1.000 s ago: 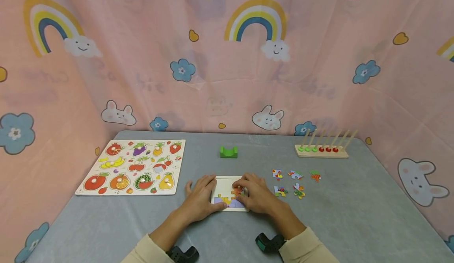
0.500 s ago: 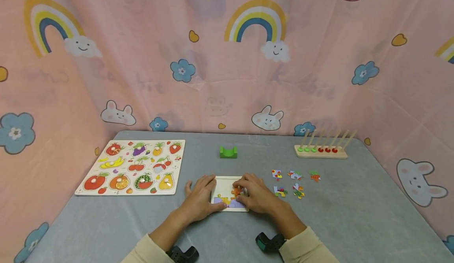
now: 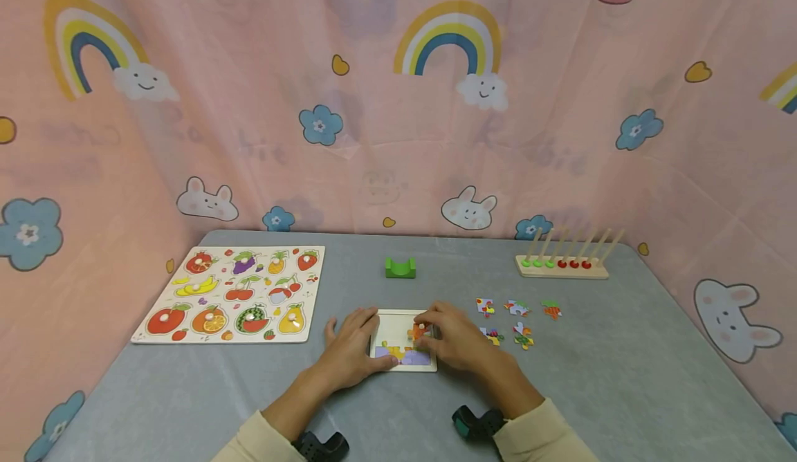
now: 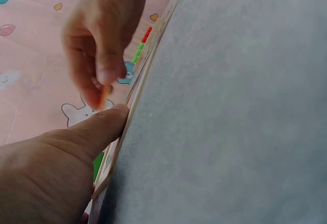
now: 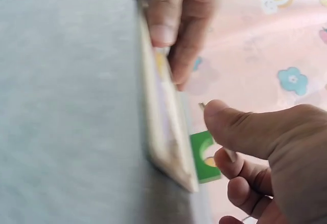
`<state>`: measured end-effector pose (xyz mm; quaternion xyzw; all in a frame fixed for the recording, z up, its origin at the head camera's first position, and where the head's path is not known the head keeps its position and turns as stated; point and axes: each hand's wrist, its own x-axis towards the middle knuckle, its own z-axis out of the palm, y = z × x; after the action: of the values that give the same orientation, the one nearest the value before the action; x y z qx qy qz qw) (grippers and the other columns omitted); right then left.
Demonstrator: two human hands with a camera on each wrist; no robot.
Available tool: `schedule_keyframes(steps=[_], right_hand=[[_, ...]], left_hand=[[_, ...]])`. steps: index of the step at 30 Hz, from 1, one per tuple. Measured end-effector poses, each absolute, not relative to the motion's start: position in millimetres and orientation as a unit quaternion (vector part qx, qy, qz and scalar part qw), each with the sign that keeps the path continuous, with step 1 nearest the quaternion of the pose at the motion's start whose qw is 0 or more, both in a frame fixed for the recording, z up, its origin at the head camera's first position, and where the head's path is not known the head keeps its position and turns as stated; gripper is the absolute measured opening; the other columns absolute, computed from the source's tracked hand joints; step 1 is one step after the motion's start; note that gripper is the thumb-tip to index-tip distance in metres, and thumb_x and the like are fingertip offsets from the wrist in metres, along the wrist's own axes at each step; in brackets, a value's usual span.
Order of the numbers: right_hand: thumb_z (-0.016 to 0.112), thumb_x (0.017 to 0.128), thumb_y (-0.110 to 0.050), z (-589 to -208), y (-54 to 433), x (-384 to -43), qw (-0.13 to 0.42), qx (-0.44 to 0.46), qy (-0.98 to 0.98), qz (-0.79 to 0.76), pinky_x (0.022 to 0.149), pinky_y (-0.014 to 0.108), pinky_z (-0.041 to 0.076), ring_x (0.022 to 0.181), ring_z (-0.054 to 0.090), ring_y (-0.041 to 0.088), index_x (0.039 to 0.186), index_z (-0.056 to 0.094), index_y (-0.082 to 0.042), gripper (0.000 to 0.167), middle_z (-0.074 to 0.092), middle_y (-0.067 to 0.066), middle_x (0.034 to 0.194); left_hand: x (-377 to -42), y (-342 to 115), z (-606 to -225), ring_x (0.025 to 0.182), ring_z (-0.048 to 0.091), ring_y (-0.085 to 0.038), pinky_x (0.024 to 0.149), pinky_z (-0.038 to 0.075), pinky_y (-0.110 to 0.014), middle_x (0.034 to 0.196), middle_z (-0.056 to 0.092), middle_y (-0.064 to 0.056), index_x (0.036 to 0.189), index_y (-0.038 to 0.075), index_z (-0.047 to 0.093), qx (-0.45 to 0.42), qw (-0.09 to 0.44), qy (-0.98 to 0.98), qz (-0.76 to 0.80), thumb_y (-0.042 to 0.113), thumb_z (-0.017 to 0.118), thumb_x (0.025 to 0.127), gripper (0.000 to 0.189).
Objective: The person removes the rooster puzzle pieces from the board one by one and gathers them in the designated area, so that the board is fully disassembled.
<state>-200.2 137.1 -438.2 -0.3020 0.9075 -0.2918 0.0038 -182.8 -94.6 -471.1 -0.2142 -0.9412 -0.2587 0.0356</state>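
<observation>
A small wooden puzzle tray [image 3: 391, 325] lies at the table's front middle, purple and yellow pieces [image 3: 405, 356] fitted along its near side. The left hand [image 3: 351, 351] grips the tray's left side, thumb [image 4: 104, 124] on the near rim. Over the tray's right part, the right hand [image 3: 459, 337] pinches an orange puzzle piece [image 3: 414, 333] between thumb and fingers. In the right wrist view this piece [image 5: 231, 155] shows edge-on, raised off the tray. The left wrist view has it blurred beneath the right fingertips.
Several loose puzzle pieces [image 3: 517, 307] lie right of the tray. A fruit peg board [image 3: 314, 296] is at the left, a green block [image 3: 400, 268] behind the tray. At the back right stands a wooden rack [image 3: 563, 272] with upright sticks and red and green beads.
The right hand has risen slightly and shifted right, lifting and turning the orange piece over the tray. The left hand stays in place on the tray.
</observation>
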Motion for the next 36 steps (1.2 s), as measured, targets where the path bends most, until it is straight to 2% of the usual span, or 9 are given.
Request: schedule_keyframes(steps=[7,17,20,26,30,36], right_hand=[[0.074,0.086,-0.014,-420,151,-197,-0.043,-0.322,0.890,-0.320,0.081,0.040,0.046,0.096,0.054,0.017,0.112,0.069,-0.007,0.027,0.057,-0.002,0.103],[0.079,0.079,-0.005,-399,183,-190,-0.132,-0.349,0.859,-0.351,0.077,0.041,0.048,0.094,0.055,0.014,0.109,0.070,-0.009,0.031,0.058,-0.003,0.102],[0.079,0.078,-0.004,-397,196,-188,-0.143,-0.342,0.858,-0.356,0.077,0.041,0.048,0.095,0.055,0.014,0.109,0.071,-0.010,0.033,0.058,-0.004,0.102],[0.077,0.081,-0.004,-396,220,-184,-0.149,-0.320,0.861,-0.365,0.076,0.033,0.046,0.094,0.054,0.020,0.111,0.071,-0.010,0.032,0.055,-0.002,0.104],[0.076,0.081,-0.001,-399,239,-182,-0.151,-0.307,0.864,-0.369,0.077,0.028,0.045,0.094,0.054,0.017,0.112,0.070,-0.008,0.033,0.055,-0.004,0.105],[0.076,0.082,-0.003,-406,266,-179,-0.161,-0.279,0.881,-0.347,0.073,0.027,0.041,0.091,0.050,0.014,0.115,0.069,-0.008,0.034,0.055,-0.004,0.104]], left_hand=[[-183,-95,-471,0.135,0.032,-0.033,0.099,0.008,-0.069,0.145,0.042,-0.013,0.136,-0.001,0.051,-0.214,0.033,-0.939,-0.266,0.049,0.077,0.077,0.082],[-182,-94,-471,0.135,0.031,-0.032,0.100,0.008,-0.068,0.145,0.042,-0.013,0.137,0.000,0.050,-0.213,0.034,-0.940,-0.265,0.049,0.077,0.077,0.082],[-182,-94,-471,0.135,0.031,-0.031,0.100,0.008,-0.068,0.145,0.042,-0.012,0.138,0.000,0.050,-0.212,0.033,-0.941,-0.263,0.049,0.077,0.077,0.082],[-182,-94,-471,0.136,0.031,-0.031,0.100,0.008,-0.067,0.145,0.041,-0.012,0.138,0.000,0.049,-0.211,0.029,-0.941,-0.262,0.050,0.076,0.078,0.083],[-182,-94,-470,0.136,0.031,-0.031,0.100,0.007,-0.067,0.146,0.041,-0.012,0.139,0.000,0.049,-0.213,0.028,-0.941,-0.262,0.050,0.076,0.078,0.084],[-182,-94,-469,0.135,0.031,-0.031,0.100,0.008,-0.067,0.145,0.041,-0.013,0.138,-0.001,0.049,-0.213,0.030,-0.941,-0.261,0.049,0.077,0.078,0.083]])
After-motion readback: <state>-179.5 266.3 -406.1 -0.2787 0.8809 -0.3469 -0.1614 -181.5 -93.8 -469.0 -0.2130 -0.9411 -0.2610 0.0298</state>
